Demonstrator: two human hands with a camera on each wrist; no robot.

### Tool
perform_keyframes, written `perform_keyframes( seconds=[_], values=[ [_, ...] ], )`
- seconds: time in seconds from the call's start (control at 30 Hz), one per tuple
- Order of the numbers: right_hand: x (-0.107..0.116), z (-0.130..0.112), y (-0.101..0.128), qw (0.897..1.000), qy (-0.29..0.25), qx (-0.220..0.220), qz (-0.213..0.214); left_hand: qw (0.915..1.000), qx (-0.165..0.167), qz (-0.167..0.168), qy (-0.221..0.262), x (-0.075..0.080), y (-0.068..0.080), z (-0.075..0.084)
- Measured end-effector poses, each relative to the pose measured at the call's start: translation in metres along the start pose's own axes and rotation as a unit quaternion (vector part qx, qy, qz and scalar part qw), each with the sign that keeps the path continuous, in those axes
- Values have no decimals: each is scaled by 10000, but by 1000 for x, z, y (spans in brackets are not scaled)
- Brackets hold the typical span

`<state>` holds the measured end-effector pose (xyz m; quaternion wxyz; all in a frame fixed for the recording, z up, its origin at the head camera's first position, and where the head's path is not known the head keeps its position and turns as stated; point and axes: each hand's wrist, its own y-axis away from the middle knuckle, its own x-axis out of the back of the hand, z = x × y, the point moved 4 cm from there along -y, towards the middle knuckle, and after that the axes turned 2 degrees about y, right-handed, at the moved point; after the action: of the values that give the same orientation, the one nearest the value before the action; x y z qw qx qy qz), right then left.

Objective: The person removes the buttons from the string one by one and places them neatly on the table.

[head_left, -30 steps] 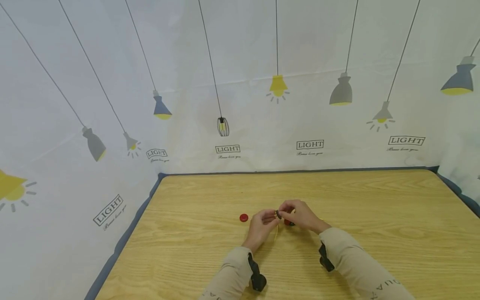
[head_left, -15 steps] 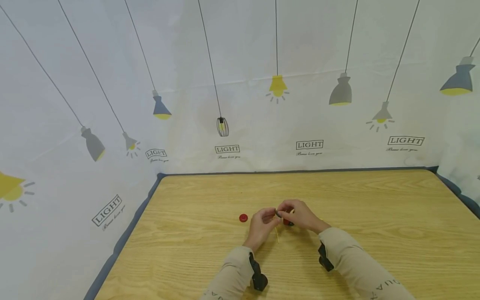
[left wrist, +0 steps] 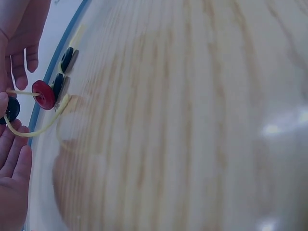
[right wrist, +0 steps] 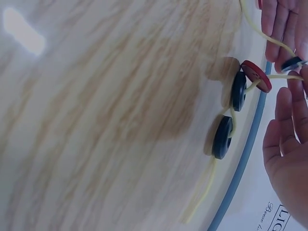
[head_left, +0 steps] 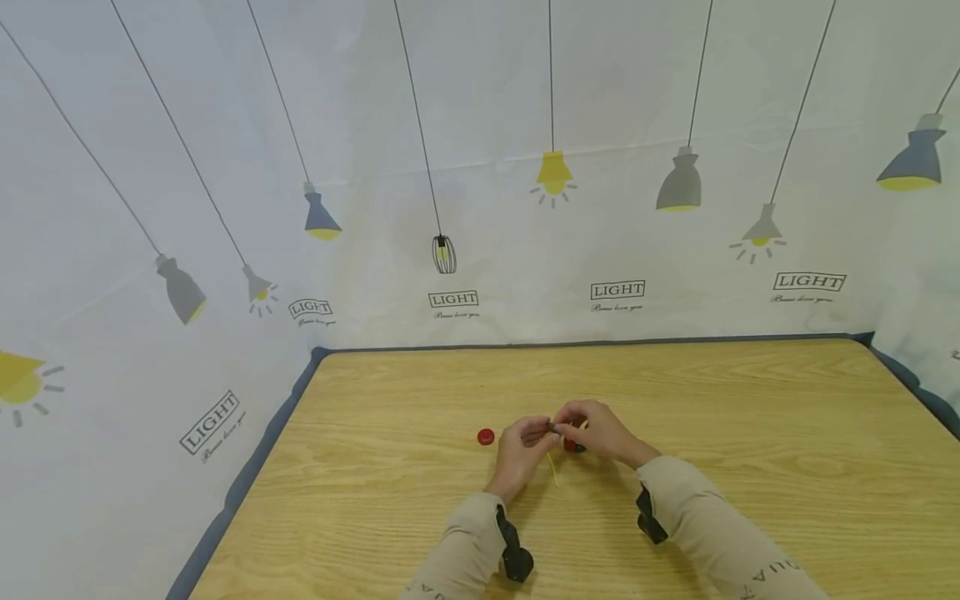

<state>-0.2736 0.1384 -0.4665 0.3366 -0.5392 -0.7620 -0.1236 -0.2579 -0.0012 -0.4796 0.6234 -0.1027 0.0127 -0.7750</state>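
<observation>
1. Head view shows me both hands meeting over the middle of the wooden table (head_left: 750,400), with the left hand (head_left: 517,448) and the right hand (head_left: 600,432) touching at the fingertips.
2. Between those fingertips I see a small dark button (head_left: 553,427), pinched from both sides; in the left wrist view it sits against the left fingers (left wrist: 10,109).
3. A thin yellow cord (head_left: 553,468) hangs from the pinch down to the table just below the hands. In the left wrist view the cord (left wrist: 45,126) loops from the dark button past a red button (left wrist: 43,95).
4. That red button (right wrist: 256,76) is threaded on the cord just beside the pinch, under the right hand in the head view (head_left: 573,446).
5. Two more dark buttons (right wrist: 231,110) sit on the cord past the red one, standing on edge on the table, close to each other.
6. The loose end of the cord (right wrist: 202,192) trails away from them along the table.
7. To the left of the left hand, apart from it, I see a second red button (head_left: 486,436) lying flat on the table, on its own.
8. Both hands are curled in a pinch, not spread.
</observation>
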Motion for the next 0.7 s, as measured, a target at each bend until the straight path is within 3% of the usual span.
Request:
perform_keyframes(
  seconds=[0.17, 0.33, 0.43, 0.7],
  values=[
    [1, 2, 0, 9999, 55, 63, 58, 9999, -48, 93, -127, 4, -9, -28],
    [3, 5, 2, 10000, 16, 33, 88, 9996, -22, 158, -228, 8, -9, -31],
    [3, 7, 4, 9999, -7, -47, 89, 9995, -50, 180, -264, 10, -7, -26],
    [6, 10, 7, 9999, 65, -72, 128, 9988, -283, 255, -309, 21, 6, 7]
  ],
)
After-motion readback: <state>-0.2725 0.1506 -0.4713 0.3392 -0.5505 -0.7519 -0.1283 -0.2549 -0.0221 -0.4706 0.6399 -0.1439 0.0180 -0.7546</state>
